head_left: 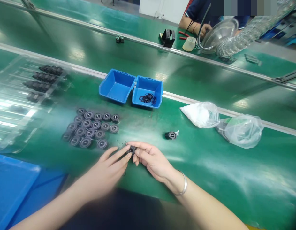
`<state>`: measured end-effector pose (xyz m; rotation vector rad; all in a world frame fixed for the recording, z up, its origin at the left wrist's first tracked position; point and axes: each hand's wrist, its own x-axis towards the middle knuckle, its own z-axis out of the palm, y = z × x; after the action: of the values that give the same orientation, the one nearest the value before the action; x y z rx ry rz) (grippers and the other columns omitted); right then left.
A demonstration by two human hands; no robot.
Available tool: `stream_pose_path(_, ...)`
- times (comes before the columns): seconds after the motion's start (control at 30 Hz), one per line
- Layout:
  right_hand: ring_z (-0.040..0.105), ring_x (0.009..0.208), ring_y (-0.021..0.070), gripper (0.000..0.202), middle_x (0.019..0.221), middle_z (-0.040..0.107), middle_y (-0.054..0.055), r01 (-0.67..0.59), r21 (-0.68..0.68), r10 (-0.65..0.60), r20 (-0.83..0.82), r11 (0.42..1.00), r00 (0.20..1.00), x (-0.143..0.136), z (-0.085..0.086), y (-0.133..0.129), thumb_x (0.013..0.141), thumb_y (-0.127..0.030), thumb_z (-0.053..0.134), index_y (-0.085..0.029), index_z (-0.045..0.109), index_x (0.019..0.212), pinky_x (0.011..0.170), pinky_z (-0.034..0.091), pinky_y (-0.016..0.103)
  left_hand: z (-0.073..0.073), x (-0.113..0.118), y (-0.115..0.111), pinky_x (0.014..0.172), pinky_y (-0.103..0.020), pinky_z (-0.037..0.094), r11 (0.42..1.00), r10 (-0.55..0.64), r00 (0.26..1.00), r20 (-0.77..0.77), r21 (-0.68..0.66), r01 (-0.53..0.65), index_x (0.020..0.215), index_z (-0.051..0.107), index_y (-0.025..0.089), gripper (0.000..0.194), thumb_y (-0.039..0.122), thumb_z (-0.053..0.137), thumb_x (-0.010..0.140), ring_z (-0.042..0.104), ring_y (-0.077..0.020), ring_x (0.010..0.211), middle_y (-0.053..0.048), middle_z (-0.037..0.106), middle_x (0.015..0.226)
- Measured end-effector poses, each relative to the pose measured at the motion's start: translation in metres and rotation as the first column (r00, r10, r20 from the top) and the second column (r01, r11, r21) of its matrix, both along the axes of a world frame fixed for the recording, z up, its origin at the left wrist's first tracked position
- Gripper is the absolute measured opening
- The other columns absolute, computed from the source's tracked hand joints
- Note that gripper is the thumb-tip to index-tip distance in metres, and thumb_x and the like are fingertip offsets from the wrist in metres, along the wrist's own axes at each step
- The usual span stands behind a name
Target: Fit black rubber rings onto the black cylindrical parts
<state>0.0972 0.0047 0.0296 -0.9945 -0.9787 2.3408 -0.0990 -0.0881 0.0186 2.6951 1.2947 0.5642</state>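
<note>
Near the front edge of the green table, my left hand (109, 171) and my right hand (150, 159) meet around a small black round part (131, 150). The fingers of both hands press on it from either side, and they partly hide it. Left of my hands stand several black cylindrical parts (90, 133) in loose rows. One more black cylinder (172, 135) lies to the right, beside a few small pale pieces (177, 132).
Behind my hands are an open blue bin (116, 91) and another blue bin (148, 85) with black rings. Clear trays (9, 108) stand left, plastic bags (200, 114) right. A blue crate (16, 182) is at lower left. Across the table, a person's hand (205, 30) shows.
</note>
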Motion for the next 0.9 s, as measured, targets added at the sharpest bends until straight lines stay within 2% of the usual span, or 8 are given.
stream_pose_path(0.1, 0.056, 0.062, 0.0081, 0.035, 0.074, 0.064, 0.001, -0.043, -0.027, 0.042, -0.048, 0.999, 0.998, 0.002, 0.001, 0.005, 0.086, -0.029, 0.067, -0.017, 0.067, 0.119, 0.066, 0.047, 0.025, -0.002, 0.0, 0.001, 0.11, -0.045, 0.028, 1.0, -0.016, 1.0, -0.027, 0.002, 0.016, 0.114, 0.065, 0.01, 0.029, 0.007, 0.046, 0.092, 0.036, -0.031, 0.141, -0.012, 0.061, 0.134)
stream_pose_path(0.23, 0.061, 0.063, 0.0099, 0.037, 0.071, 0.064, 0.001, -0.095, -0.088, 0.087, -0.094, 0.992, 0.992, 0.002, 0.001, 0.009, 0.088, -0.03, 0.066, -0.014, 0.064, 0.121, 0.057, 0.049, 0.021, -0.005, 0.005, -0.002, 0.109, -0.042, 0.029, 0.999, 0.025, 0.999, -0.035, 0.03, -0.024, 0.109, 0.067, 0.014, 0.026, 0.011, 0.046, 0.093, 0.041, -0.0279, 0.137, -0.009, 0.059, 0.138)
stream_pose_path(0.43, 0.063, 0.052, 0.0115, 0.035, 0.061, 0.062, 0.0, -0.176, -0.09, 0.168, -0.092, 0.98, 0.982, 0.001, -0.005, 0.012, 0.091, -0.034, 0.063, -0.015, 0.06, 0.12, 0.042, 0.047, 0.017, 0.002, 0.003, 0.0, 0.107, -0.038, 0.032, 0.999, -0.001, 1.0, 0.003, 0.048, 0.001, 0.108, 0.067, 0.011, 0.028, 0.009, 0.043, 0.094, 0.046, -0.0259, 0.134, -0.012, 0.059, 0.137)
stream_pose_path(0.53, 0.066, 0.057, 0.0128, 0.033, 0.066, 0.065, 0.001, -0.193, -0.119, 0.18, -0.116, 0.974, 0.977, 0.001, -0.004, 0.014, 0.092, -0.034, 0.062, -0.015, 0.061, 0.119, 0.047, 0.053, 0.019, 0.004, -0.002, 0.003, 0.11, -0.038, 0.029, 0.998, -0.024, 1.0, -0.004, 0.049, 0.024, 0.11, 0.066, 0.011, 0.026, 0.009, 0.045, 0.094, 0.048, -0.0237, 0.132, -0.011, 0.062, 0.133)
stream_pose_path(0.67, 0.07, 0.069, 0.0168, 0.033, 0.074, 0.067, 0.005, -0.194, -0.157, 0.17, -0.155, 0.968, 0.973, 0.003, 0.0, 0.016, 0.096, -0.035, 0.054, -0.014, 0.06, 0.121, 0.052, 0.057, 0.023, 0.0, 0.002, 0.001, 0.114, -0.038, 0.024, 0.999, -0.013, 0.999, -0.037, 0.037, 0.014, 0.111, 0.067, 0.015, 0.027, 0.011, 0.045, 0.095, 0.044, -0.0225, 0.135, -0.007, 0.058, 0.139)
stream_pose_path(0.8, 0.069, 0.065, 0.0158, 0.026, 0.072, 0.067, 0.004, -0.197, -0.156, 0.169, -0.174, 0.968, 0.97, 0.004, -0.001, 0.015, 0.095, -0.027, 0.055, -0.014, 0.06, 0.117, 0.054, 0.058, 0.024, -0.002, 0.007, 0.0, 0.114, -0.042, 0.024, 1.0, 0.009, 1.0, -0.003, 0.023, -0.009, 0.108, 0.068, 0.016, 0.028, 0.007, 0.046, 0.092, 0.039, -0.0251, 0.139, -0.005, 0.058, 0.139)
stream_pose_path(0.9, 0.069, 0.061, 0.0155, 0.022, 0.07, 0.065, 0.003, -0.196, -0.162, 0.167, -0.174, 0.967, 0.97, 0.004, -0.003, 0.015, 0.095, -0.024, 0.054, -0.015, 0.06, 0.114, 0.055, 0.059, 0.027, -0.001, 0.007, 0.001, 0.111, -0.045, 0.027, 1.0, -0.022, 1.0, -0.02, -0.009, 0.022, 0.106, 0.068, 0.015, 0.028, 0.006, 0.046, 0.09, 0.035, -0.0291, 0.141, -0.006, 0.058, 0.139)
